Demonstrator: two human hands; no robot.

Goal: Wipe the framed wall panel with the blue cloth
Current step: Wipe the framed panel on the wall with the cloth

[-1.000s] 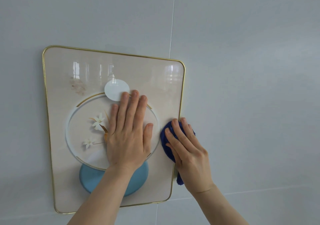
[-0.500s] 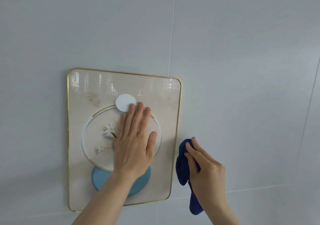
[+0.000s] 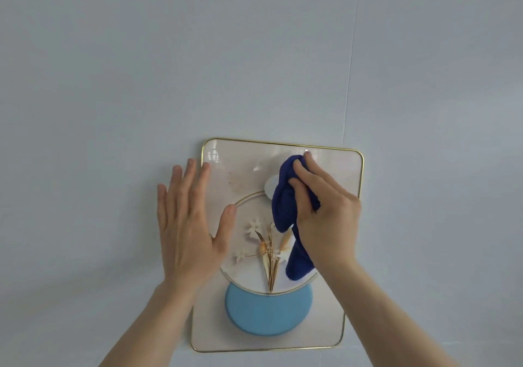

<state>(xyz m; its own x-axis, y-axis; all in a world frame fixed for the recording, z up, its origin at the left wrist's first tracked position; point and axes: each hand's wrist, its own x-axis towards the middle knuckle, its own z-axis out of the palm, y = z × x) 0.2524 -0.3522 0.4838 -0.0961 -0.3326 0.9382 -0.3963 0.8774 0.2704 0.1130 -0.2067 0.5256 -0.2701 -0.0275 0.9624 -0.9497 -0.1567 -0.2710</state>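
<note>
**Cloth bunched at the panel's upper middle**

Your right hand (image 3: 325, 211) was closed around the blue cloth (image 3: 285, 205), wadding it against the glossy face of the framed wall panel (image 3: 334, 174) near its top, a loose tail hanging down over the printed flowers. Your left hand (image 3: 189, 225) lay spread and flat, empty, straddling the panel's left gold edge and the grey wall (image 3: 113, 83). A faint brownish smudge (image 3: 235, 179) sat just left of the cloth, between your two hands. The panel's long axis ran vertically, so most unwiped surface probably lay below and leftward of your grip.
</note>
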